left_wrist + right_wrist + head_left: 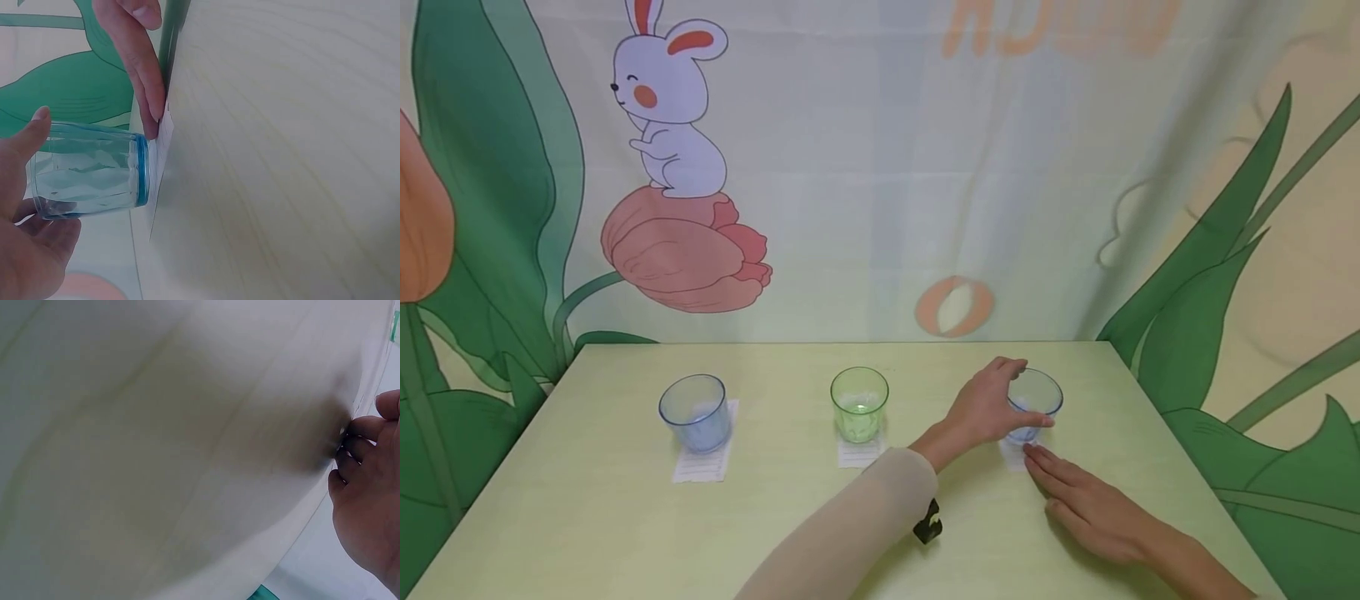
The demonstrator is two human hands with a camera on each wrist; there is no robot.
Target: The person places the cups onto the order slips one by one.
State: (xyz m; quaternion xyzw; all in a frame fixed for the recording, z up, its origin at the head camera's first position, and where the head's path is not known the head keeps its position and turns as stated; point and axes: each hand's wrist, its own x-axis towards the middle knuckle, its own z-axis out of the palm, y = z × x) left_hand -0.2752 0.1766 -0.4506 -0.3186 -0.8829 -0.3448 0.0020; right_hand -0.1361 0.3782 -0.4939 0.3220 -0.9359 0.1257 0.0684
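My left hand [985, 407] reaches across to the right side of the table and holds a clear blue glass [1037, 390], thumb on its near side and fingers on its far side. In the left wrist view, the base of the glass sits right at a white paper slip [164, 140]. My right hand [1093, 508] lies low in front of the glass, its fingers extended and fingertips on the slip's edge by the base. The right wrist view shows the right hand [372, 469] at the frame's edge, fingertips down at the table.
A green glass [860, 404] stands mid-table on a lined paper slip [861, 454]. Farther left, another blue glass [696, 417] rests on its own slip [700, 468]. A black strap piece [928, 523] shows at the left wrist. Behind the table [587, 517] hangs a printed curtain [850, 167].
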